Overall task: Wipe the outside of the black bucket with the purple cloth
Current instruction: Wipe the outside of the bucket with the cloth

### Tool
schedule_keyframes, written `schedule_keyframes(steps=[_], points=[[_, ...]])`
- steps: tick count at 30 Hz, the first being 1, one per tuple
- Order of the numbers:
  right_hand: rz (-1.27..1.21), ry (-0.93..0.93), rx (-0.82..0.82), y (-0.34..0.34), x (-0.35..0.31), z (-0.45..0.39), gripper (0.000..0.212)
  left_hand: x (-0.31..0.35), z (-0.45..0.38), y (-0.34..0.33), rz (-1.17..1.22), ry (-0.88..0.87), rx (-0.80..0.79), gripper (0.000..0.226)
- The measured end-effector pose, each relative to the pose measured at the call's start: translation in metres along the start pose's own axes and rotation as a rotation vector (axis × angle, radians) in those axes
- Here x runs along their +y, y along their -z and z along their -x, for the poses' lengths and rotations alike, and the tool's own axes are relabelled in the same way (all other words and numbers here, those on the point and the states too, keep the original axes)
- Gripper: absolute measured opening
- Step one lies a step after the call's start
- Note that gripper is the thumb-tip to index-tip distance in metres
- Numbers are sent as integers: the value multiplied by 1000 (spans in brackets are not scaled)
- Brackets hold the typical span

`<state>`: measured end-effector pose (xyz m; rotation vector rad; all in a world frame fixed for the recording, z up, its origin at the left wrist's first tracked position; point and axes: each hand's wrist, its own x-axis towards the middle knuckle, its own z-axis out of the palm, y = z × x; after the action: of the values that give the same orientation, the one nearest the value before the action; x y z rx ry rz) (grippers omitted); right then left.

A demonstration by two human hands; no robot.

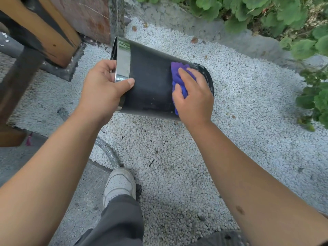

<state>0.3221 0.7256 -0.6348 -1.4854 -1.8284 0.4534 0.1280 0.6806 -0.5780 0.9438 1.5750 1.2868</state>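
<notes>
Our left hand (104, 86) clamped on the chrome rim band (122, 61), thumb over the wall, black bucket (152, 86) held on its side above white gravel (230, 121), our right hand (194, 98) pressing the bunched purple cloth (177, 77) near the bucket's base end, fingers curled onto it.

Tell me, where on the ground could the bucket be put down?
The widest bare spot is the white gravel right of the black bucket, between the right hand and the green plants. More gravel lies open below the bucket, ahead of the white shoe. The left is crowded: wooden posts and a metal hose.
</notes>
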Motion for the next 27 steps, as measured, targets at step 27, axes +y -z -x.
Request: schedule_keyframes(steps=[27], points=[[-124,-298,73,38,2,-31,42,-14,23,-10,-615,-180,-12,49]])
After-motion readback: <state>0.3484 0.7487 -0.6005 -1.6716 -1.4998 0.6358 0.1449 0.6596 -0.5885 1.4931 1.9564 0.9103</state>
